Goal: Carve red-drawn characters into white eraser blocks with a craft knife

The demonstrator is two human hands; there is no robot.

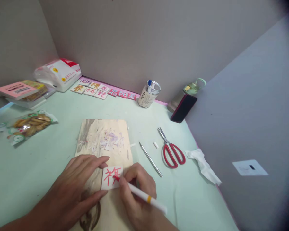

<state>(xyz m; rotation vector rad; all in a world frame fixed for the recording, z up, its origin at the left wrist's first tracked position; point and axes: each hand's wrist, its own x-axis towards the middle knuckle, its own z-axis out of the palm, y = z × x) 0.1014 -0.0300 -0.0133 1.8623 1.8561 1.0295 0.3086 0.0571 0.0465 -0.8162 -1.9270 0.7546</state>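
A small white card (110, 177) with a red painted character lies on a wooden board (103, 138). My left hand (79, 183) rests flat on the board, fingers stretched out, thumb and forefinger bracketing the card's left edge. My right hand (137, 192) is closed round a white pen (146, 197) with a yellow band. The pen's red tip touches the card at the character's right part. Paper scraps (109, 141) litter the board's far half.
A craft knife (150, 159), red-handled scissors (172, 150) and a crumpled tissue (203, 165) lie to the right. Finished character tiles (96, 88), a jar of pens (148, 94), a phone (183, 107), snack packets (26, 125) and boxes (59, 73) line the back and left.
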